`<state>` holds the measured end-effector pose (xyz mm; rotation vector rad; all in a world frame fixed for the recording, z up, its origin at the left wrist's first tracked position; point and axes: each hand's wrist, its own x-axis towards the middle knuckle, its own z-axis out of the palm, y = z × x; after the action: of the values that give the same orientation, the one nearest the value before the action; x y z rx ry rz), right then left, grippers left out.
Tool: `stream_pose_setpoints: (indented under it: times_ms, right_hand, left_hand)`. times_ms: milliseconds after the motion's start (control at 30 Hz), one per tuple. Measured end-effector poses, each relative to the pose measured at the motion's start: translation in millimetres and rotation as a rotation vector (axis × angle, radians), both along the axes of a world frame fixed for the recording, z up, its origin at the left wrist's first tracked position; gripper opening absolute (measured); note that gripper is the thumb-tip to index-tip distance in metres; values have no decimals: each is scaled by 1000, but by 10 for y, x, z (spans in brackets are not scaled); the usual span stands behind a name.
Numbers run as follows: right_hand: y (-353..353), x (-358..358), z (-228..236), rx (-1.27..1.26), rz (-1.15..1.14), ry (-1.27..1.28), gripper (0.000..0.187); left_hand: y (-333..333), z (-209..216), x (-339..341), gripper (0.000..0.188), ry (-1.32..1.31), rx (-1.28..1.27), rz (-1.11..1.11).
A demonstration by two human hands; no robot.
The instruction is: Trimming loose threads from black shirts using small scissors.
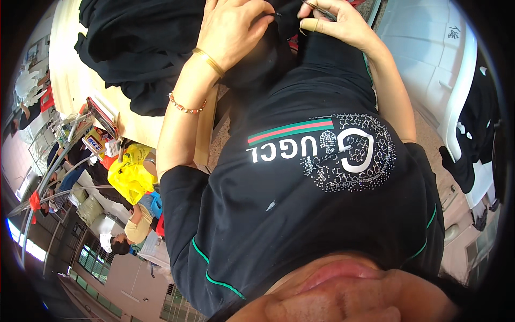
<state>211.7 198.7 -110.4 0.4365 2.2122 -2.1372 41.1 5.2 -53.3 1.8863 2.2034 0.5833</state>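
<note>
At the top of the head view, my left hand (234,33) is closed, thumb and fingers pinched together at the edge of dark cloth. What lies between its fingertips is too small to make out clearly. To its right, my right hand (343,22) is closed around a slim dark metal tool (321,9) that looks like thread snips; the upper frame edge cuts part of it off. A tan wrap (313,24) covers one of that hand's fingers. Black cloth (257,70) hangs below and between both hands, over my lap.
Black garments (134,48) are heaped on a pale wooden table (67,75) at the left. A big white plastic tub (429,59) stands at the right, with black cloth (456,169) beside it. Packages (95,139), a yellow garment (131,172) and a seated person (137,228) appear farther left.
</note>
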Motion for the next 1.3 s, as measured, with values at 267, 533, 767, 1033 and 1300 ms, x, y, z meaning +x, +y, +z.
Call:
stream_pose_setpoints:
  times_ms: [267, 533, 767, 1033, 1300]
  right_hand:
    - [-277, 38, 192, 252, -33, 126, 29]
    - [-508, 86, 70, 43, -134, 165, 29]
    - [-538, 69, -8, 153, -135, 227, 32]
    - [-588, 57, -1, 89, -164, 179, 31]
    - [-672, -29, -292, -21, -219, 461, 31]
  left_hand:
    - [-165, -183, -5, 17, -131, 166, 17]
    - [-195, -216, -30, 19, -183, 206, 18]
    - [-182, -241, -27, 17, -190, 215, 24]
    - [-202, -243, -37, 16, -185, 216, 30]
    - [-181, -281, -15, 15, -208, 242, 53]
